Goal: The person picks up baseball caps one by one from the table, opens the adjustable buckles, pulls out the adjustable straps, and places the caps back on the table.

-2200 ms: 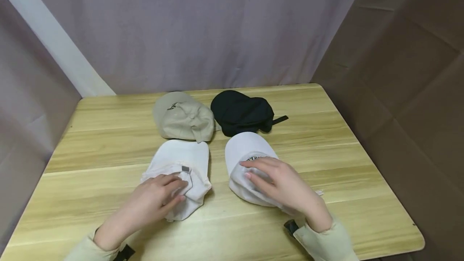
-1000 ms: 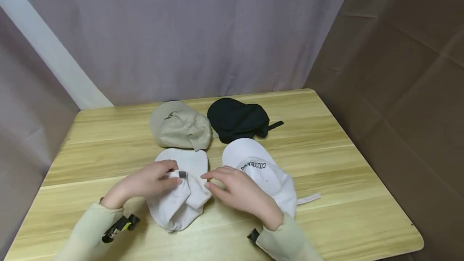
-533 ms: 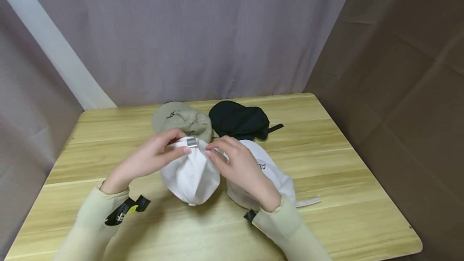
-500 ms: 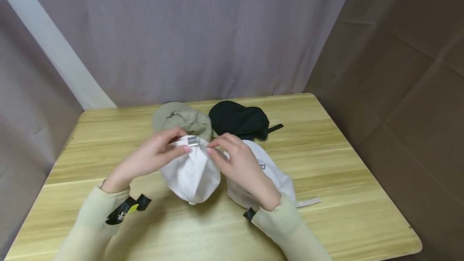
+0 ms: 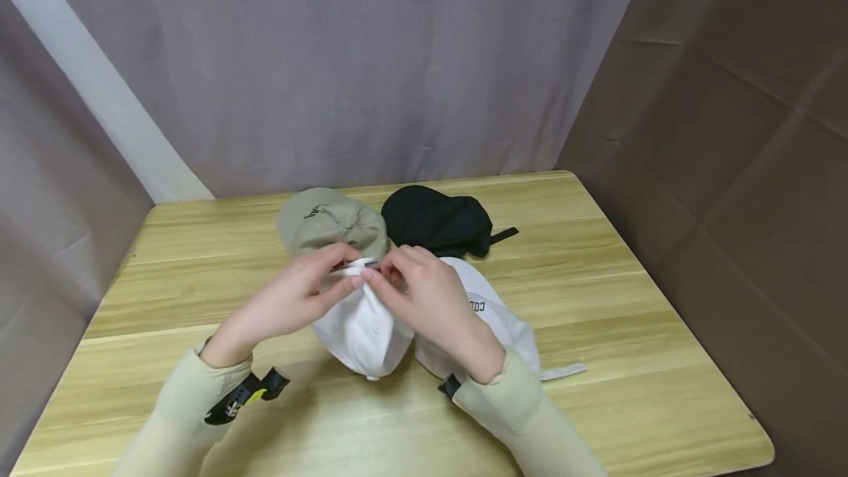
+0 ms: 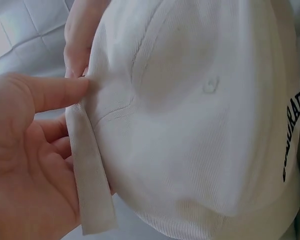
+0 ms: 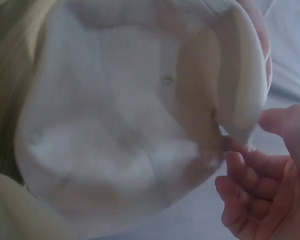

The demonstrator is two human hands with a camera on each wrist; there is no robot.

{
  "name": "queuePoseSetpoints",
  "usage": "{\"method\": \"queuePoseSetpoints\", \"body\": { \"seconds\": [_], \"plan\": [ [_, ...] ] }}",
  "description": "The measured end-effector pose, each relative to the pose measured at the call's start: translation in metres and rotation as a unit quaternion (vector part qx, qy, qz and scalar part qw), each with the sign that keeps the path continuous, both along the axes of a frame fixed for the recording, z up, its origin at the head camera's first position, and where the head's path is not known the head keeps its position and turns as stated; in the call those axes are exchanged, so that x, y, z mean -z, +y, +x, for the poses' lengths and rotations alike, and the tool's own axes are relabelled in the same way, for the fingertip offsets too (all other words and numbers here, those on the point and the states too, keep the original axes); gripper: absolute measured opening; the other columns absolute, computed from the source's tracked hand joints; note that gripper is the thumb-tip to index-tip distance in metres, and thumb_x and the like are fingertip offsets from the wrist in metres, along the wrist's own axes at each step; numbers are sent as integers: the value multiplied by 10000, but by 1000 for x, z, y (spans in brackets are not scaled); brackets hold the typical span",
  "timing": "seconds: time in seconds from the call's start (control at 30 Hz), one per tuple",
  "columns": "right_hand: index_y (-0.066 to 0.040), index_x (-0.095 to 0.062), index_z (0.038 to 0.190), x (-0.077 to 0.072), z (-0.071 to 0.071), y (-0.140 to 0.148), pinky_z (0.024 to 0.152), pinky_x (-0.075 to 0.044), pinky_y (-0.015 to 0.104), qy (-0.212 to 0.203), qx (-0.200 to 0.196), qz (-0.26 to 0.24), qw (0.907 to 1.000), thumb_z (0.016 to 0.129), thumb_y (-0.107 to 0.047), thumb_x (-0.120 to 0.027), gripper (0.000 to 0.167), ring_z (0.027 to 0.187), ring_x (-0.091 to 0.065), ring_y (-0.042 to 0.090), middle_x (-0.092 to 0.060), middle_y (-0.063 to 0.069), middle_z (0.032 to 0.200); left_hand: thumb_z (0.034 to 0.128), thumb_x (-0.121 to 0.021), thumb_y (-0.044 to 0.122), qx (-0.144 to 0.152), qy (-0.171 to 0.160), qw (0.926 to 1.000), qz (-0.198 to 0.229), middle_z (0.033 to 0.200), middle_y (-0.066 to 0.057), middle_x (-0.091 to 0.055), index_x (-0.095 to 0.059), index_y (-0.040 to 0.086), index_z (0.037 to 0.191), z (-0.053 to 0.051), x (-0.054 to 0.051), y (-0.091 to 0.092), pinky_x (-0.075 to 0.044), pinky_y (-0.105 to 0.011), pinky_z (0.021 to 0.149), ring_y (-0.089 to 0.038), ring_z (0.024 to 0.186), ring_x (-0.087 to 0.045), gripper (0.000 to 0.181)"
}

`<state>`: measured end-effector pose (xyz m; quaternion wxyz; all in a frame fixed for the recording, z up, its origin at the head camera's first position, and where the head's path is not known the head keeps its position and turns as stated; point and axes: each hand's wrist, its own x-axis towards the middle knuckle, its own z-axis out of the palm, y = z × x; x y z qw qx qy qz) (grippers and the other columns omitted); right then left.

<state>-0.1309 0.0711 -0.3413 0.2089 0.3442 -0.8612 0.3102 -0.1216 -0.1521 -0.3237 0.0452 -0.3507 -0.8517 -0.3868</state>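
Observation:
Raised off the table, a white baseball cap (image 5: 364,333) hangs crown toward me, its back edge uppermost. My left hand (image 5: 291,297) pinches that edge by the metal buckle between thumb and fingers; in the left wrist view a loose strap (image 6: 92,185) hangs beside the thumb, and dark lettering runs along the cap's far side. Close against it, my right hand (image 5: 430,293) pinches the back edge with thumb and forefinger, the fingertips of both hands nearly touching. The right wrist view looks into the cap's inside (image 7: 120,115). The buckle is mostly hidden by fingers.
A second white cap (image 5: 513,333) with dark lettering lies right, partly behind my right hand, its strap (image 5: 563,372) sticking out. Behind, a beige cap (image 5: 338,219) and a black cap (image 5: 437,219) lie side by side on the wooden table (image 5: 629,359). Curtains enclose the table.
My left hand has lifted the white cap off the table. My right hand has come over from the other white cap to its back edge. Lately the hands have drawn together at the buckle.

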Motion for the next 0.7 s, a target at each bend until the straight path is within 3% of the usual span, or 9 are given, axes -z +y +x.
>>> {"method": "queuePoseSetpoints", "body": {
  "seconds": [0.17, 0.27, 0.53, 0.7],
  "plan": [
    [-162, -633, 778, -2, 2, 1, 578, -413, 220, 86, 46, 148, 9998, 937, -255, -670, 187, 675, -487, 70, -523, -96, 722, 954, -715, 207, 20, -119, 9998, -127, 1081, 69, -634, -601, 140, 1175, 4, 5, 7, -502, -312, 806, -107, 950, -589, 258],
    [-167, -629, 754, -1, 3, 2, 576, -416, 215, -33, 39, 127, 9999, 906, -217, -688, 170, 653, -501, 57, -538, -101, 712, 903, -774, 224, -34, -206, 9996, -210, 1025, 72, -621, -597, 138, 1151, 3, 9, 10, -491, -302, 756, -107, 895, -572, 316],
    [-182, -625, 720, 2, 1, 2, 571, -407, 210, -186, -83, 47, 9998, 858, -173, -712, 164, 632, -493, 40, -539, -101, 701, 930, -720, 119, -159, -224, 9994, -233, 755, 122, -526, -617, 177, 945, 1, 14, 12, -411, -246, 570, -61, 664, -476, 119],
    [-186, -634, 717, 4, -1, 2, 565, -401, 199, -246, -166, 78, 9995, 858, -170, -709, 160, 621, -484, 28, -533, -111, 689, 959, -681, 132, 17, -159, 9996, -216, 788, 121, -557, -622, 138, 944, 1, 17, 11, -450, -244, 579, -43, 665, -498, 61]
  ]
}}
